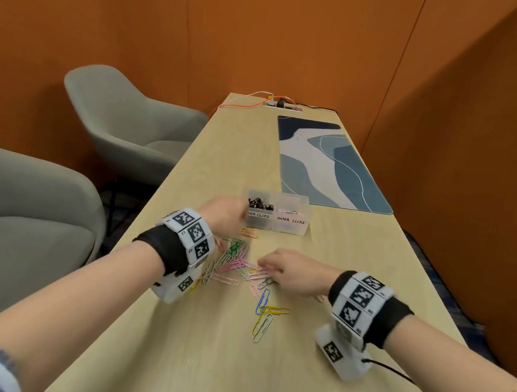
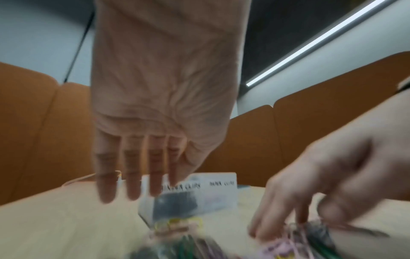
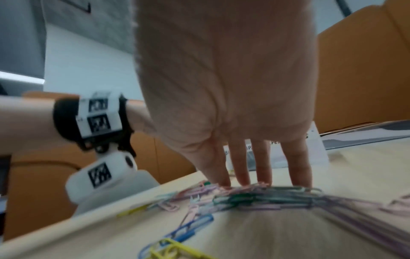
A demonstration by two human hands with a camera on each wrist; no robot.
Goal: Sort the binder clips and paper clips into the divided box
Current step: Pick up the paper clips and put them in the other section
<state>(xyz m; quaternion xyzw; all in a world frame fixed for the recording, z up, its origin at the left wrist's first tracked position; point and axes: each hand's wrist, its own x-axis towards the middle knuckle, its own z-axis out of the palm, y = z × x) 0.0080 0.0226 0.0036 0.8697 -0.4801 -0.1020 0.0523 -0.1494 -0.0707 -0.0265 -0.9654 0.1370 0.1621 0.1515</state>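
Note:
A clear divided box [image 1: 274,226] stands mid-table, labelled for binder clips and paper clips. Black binder clips [image 1: 261,203] fill its left compartment; a few paper clips [image 1: 290,210] lie in the right one. A loose pile of coloured paper clips [image 1: 235,261] lies on the table in front of it. My left hand [image 1: 225,216] hovers by the box's left front corner. Its fingers [image 2: 133,175] are straight and hold nothing. My right hand [image 1: 286,272] is at the pile's right side, with fingertips [image 3: 241,177] pressing down on the paper clips [image 3: 266,196].
Blue and yellow paper clips [image 1: 266,314] lie nearer to me, apart from the pile. A blue patterned mat [image 1: 329,162] covers the far right of the table. A power strip with cables [image 1: 282,107] sits at the far end. Two grey chairs [image 1: 133,123] stand left of the table.

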